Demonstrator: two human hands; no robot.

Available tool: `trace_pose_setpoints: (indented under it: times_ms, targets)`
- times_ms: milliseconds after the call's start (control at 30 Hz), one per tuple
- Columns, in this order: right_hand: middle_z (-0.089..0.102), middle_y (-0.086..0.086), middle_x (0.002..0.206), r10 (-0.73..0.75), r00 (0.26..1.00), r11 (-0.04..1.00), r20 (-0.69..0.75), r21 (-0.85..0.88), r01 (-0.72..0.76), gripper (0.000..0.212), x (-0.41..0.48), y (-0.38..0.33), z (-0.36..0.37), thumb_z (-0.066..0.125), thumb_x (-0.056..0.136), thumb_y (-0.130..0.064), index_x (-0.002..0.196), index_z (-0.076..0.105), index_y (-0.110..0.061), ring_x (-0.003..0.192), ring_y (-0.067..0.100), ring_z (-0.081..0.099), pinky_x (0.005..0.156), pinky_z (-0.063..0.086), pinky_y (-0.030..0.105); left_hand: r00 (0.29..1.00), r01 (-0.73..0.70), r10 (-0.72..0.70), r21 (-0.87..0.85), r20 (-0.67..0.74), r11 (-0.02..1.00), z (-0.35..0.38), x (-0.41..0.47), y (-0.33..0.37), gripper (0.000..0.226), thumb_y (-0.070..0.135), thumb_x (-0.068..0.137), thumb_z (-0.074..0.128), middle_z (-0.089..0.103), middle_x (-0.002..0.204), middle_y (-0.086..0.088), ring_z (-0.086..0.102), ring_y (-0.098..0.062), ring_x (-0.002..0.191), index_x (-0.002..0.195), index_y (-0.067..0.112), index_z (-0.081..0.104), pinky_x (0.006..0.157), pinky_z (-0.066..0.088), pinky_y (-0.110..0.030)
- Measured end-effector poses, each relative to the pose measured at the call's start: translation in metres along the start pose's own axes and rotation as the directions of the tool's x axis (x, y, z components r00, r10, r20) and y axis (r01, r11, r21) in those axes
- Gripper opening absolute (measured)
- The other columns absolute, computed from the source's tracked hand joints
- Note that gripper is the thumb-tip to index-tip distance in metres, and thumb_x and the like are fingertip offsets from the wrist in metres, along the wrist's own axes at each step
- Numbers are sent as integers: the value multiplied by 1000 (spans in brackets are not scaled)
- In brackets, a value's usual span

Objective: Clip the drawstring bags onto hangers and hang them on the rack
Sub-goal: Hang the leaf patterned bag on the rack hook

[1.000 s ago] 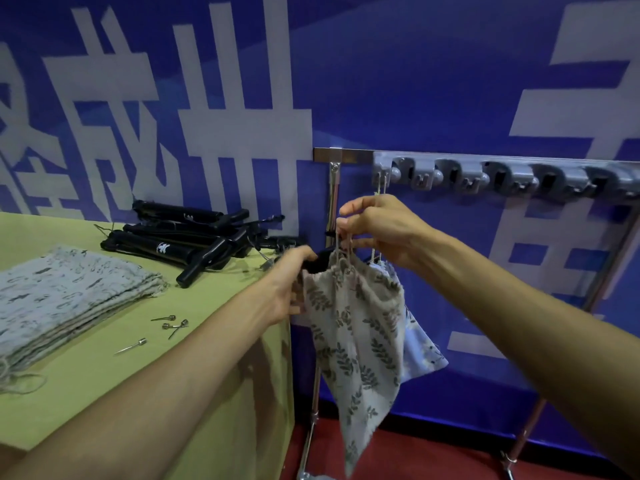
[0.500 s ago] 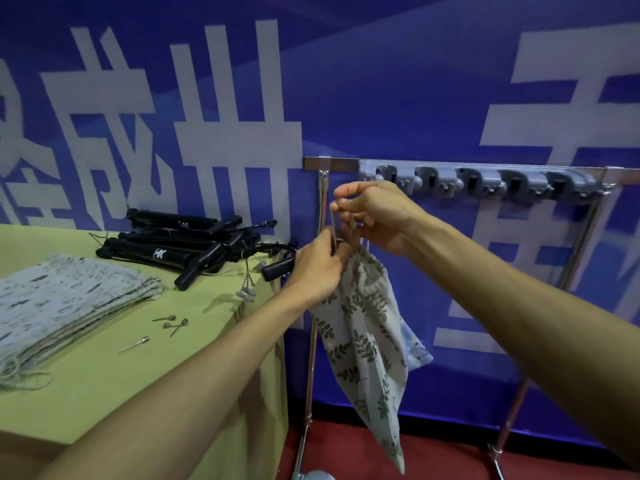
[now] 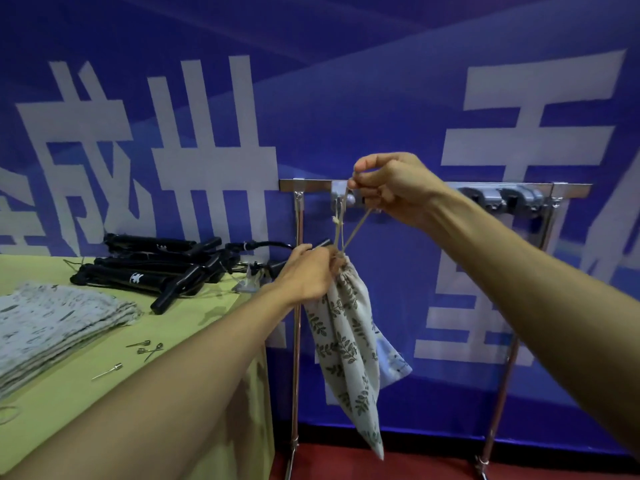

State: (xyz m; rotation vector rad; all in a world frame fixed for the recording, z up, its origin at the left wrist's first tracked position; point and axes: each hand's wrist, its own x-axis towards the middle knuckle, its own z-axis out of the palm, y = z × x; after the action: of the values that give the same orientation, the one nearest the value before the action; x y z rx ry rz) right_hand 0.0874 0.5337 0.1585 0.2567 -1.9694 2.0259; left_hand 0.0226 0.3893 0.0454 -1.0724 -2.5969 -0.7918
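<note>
Fingers and thumb of the right hand [image 3: 391, 188] are pinching the pale drawstring cord [image 3: 349, 230] at about two o'clock from the frame's centre, right in front of the rack's top bar [image 3: 289, 185]. From that pinch the cord is running down in two taut strands to the gathered mouth of the leaf-print drawstring bag [image 3: 346, 344]. The left hand [image 3: 304, 271] is curling round that gathered mouth and gripping it from the nine o'clock side. A short black tip is poking out past its fingertips toward one o'clock, though whether that is part of a hanger is not clear. The bag is hanging slack below the left hand, just beside the rack's left upright [image 3: 297, 341], with its bottom corner pointing toward six o'clock. A second, paler bag [image 3: 394, 365] is showing behind it at its three o'clock edge. Grey hooks [image 3: 512, 199] are sitting in a row along the bar at the right hand's three o'clock. A yellow-green table [image 3: 62, 403] is filling the frame from seven to nine o'clock. It is carrying a pile of black hangers [image 3: 149, 271] at its far edge, a stack of folded printed bags [image 3: 52, 323] at the pile's seven o'clock, and a few small metal pins [image 3: 145, 348] lying near the stack at its three o'clock. A blue banner [image 3: 381, 98] with large white characters is covering the wall behind everything, and red floor [image 3: 433, 465] is showing at six o'clock under the rack
</note>
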Motion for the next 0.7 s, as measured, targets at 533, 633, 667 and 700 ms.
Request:
trace_pose_setpoints:
  times_ms: [533, 633, 667, 700]
  targets:
    - [74, 9, 82, -61, 996, 962, 64, -262, 76, 20, 42, 4, -80, 56, 88, 10, 91, 68, -6, 74, 19, 63, 64, 50, 27, 985, 169, -101, -699, 137, 695, -29, 72, 44, 13, 20, 98, 52, 64, 76, 1, 62, -8, 68, 92, 17, 63, 66, 32, -27]
    - [70, 13, 79, -112, 993, 881, 19, -460, 108, 17, 50, 12, -85, 58, 89, 9, 83, 66, -5, 71, 25, 59, 59, 52, 28, 997, 64, -72, -650, 15, 757, -17, 89, 43, 18, 12, 98, 51, 63, 70, -6, 60, 3, 53, 89, 5, 64, 59, 44, -8]
    - [70, 16, 80, -127, 992, 838, 8, -533, 112, 17, 52, 17, -83, 59, 88, 8, 81, 66, -6, 66, 24, 60, 55, 54, 25, 997, 56, -71, -625, 0, 778, -12, 92, 41, 20, 11, 98, 52, 63, 69, -6, 59, 4, 52, 85, 5, 65, 60, 45, -5]
    - [70, 18, 80, -149, 989, 789, -5, -603, 116, 18, 55, 20, -82, 61, 87, 8, 80, 66, -8, 61, 21, 61, 51, 53, 21, 997, 64, -83, -603, -4, 795, -6, 97, 38, 22, 12, 98, 53, 64, 68, -6, 60, 4, 53, 81, 7, 65, 62, 46, -4]
